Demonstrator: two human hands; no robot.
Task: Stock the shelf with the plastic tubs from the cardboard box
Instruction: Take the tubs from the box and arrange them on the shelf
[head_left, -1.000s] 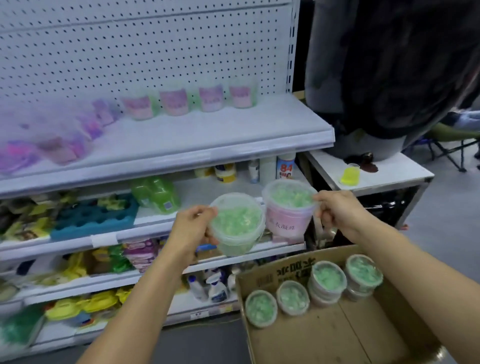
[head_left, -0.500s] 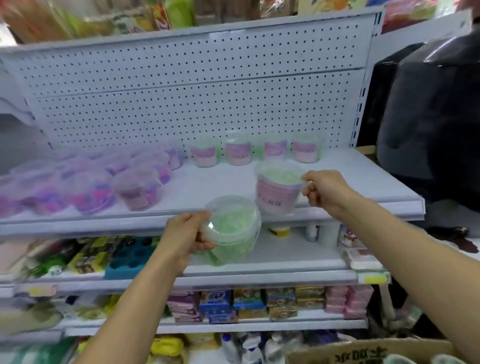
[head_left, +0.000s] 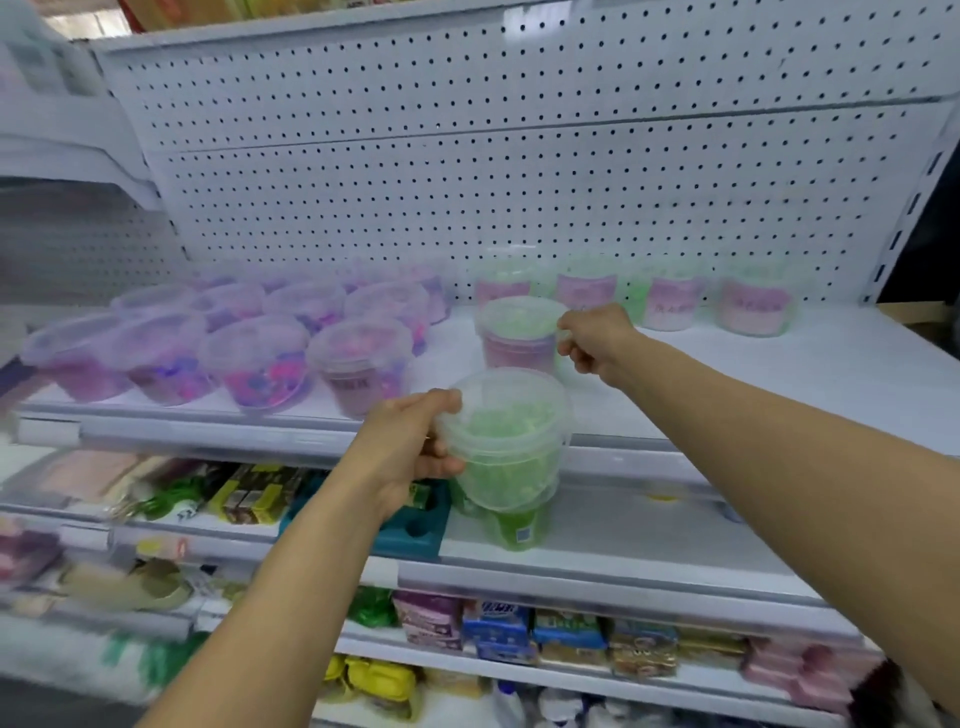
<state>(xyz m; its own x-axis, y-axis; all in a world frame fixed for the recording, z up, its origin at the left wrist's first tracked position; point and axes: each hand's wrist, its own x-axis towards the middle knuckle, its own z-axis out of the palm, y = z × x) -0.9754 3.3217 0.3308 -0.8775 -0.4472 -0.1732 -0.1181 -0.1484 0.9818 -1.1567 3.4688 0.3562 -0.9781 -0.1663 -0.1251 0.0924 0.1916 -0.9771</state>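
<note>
My left hand (head_left: 410, 441) grips a clear plastic tub of green pieces (head_left: 506, 441), tilted toward me, in front of the white shelf's (head_left: 779, 384) edge. My right hand (head_left: 595, 340) pinches the rim of a second green tub with a pink label (head_left: 519, 335), held upright over the shelf surface in front of the back row. Whether it touches the shelf I cannot tell. Several green tubs with pink labels (head_left: 670, 306) stand along the pegboard at the back. The cardboard box is out of view.
Several purple-filled tubs (head_left: 260, 364) crowd the shelf's left half. The pegboard back wall (head_left: 519, 182) rises behind. Bare shelf surface lies to the right of my right hand. Lower shelves hold a teal tray (head_left: 415, 525), a green bottle (head_left: 517, 527) and packaged goods.
Both hands have risen from the box to shelf height. My right hand has carried its tub forward over the shelf; my left tub has come up to the shelf's front edge.
</note>
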